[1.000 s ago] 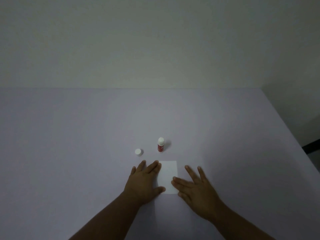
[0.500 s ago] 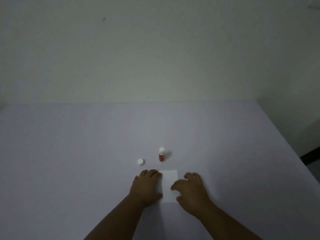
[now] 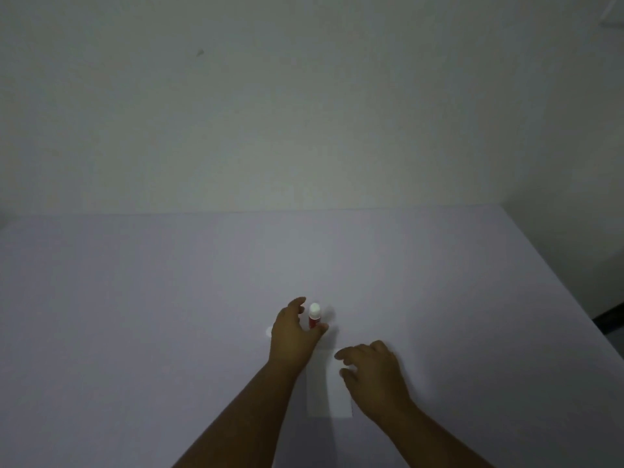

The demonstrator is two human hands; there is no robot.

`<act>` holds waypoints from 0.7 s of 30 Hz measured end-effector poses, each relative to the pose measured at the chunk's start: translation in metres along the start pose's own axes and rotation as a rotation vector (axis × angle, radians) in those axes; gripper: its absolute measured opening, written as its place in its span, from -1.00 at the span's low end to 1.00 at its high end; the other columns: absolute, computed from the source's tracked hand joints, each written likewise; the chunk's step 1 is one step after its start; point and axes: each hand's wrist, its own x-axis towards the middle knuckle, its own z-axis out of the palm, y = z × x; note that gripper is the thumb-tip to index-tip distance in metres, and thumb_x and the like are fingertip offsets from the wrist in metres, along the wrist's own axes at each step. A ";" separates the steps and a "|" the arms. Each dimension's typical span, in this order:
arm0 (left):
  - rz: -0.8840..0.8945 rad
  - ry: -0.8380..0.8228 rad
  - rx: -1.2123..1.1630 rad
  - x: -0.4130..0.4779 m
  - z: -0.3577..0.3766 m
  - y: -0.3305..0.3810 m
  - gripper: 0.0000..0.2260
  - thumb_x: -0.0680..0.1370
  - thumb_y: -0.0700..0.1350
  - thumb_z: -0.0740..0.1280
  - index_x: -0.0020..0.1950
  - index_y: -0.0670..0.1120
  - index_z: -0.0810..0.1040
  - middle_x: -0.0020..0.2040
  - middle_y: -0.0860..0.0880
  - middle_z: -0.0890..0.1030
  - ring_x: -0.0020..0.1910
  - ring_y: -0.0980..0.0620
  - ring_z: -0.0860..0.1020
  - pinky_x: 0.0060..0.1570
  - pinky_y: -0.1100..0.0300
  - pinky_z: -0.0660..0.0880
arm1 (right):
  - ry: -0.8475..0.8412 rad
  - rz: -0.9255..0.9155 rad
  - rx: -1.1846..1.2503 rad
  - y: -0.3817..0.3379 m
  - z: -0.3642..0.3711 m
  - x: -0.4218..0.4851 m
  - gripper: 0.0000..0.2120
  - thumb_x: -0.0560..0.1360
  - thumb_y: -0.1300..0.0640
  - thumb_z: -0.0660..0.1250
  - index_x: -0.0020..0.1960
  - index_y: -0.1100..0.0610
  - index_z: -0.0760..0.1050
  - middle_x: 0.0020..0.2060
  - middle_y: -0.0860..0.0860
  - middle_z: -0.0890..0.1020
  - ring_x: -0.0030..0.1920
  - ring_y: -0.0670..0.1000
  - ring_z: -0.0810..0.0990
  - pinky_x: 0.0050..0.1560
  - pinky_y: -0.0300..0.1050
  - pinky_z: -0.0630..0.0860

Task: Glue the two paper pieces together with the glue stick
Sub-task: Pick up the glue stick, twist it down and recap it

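Dim rm: pale lilac table (image 3: 135, 298) vs. plain off-white wall (image 3: 304, 113), dark floor strip (image 3: 609, 315) far right.

A pale lilac table (image 3: 169, 298) fills the lower half. A plain off-white wall (image 3: 304, 113) rises behind at twelve o'clock.

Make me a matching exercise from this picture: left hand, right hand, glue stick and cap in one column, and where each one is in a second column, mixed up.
Things:
1. left hand
2. right hand
3. glue stick
4. cap

Places:
A. standing upright on the table, beyond the paper
B. on the right part of the paper
C. mostly hidden behind the left hand's outer edge
D. reaching around the glue stick, fingers open

Pairs: 1-D, 2-B, 3-A, 4-C
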 end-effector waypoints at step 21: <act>-0.143 -0.154 -0.686 -0.016 -0.052 0.038 -0.77 0.45 -0.01 0.43 -0.16 -0.19 0.64 -0.28 -0.11 0.58 -0.27 0.04 0.56 -0.25 0.31 0.54 | -0.099 0.447 1.313 -0.061 -0.052 0.030 -0.87 0.49 0.12 0.33 -0.06 0.19 0.54 -0.25 0.13 0.64 -0.27 0.02 0.58 -0.23 -0.17 0.53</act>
